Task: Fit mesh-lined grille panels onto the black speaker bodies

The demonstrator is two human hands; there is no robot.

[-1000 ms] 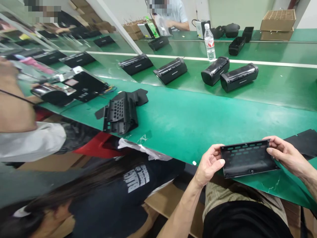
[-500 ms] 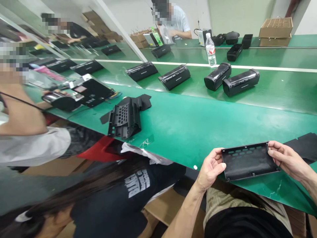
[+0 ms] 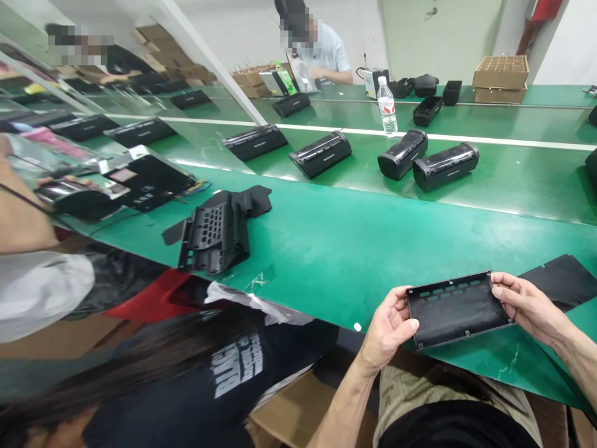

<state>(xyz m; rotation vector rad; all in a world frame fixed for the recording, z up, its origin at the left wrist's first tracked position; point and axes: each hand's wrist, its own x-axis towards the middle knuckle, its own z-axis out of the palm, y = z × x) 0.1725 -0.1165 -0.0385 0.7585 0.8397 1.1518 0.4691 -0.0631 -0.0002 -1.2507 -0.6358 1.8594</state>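
Grips a shallow black rectangular plastic panel with slots (image 3: pixel 459 320) at its short ends, between left hand (image 3: pixel 387 330) and right hand (image 3: pixel 532 305), over the smooth green tabletop (image 3: pixel 336 249). Seems at a handling or checking step; calls for level, even support.

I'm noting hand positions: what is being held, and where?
A black slotted panel: the left hand grips its left short side, the right hand its right short side, near the upper corner.
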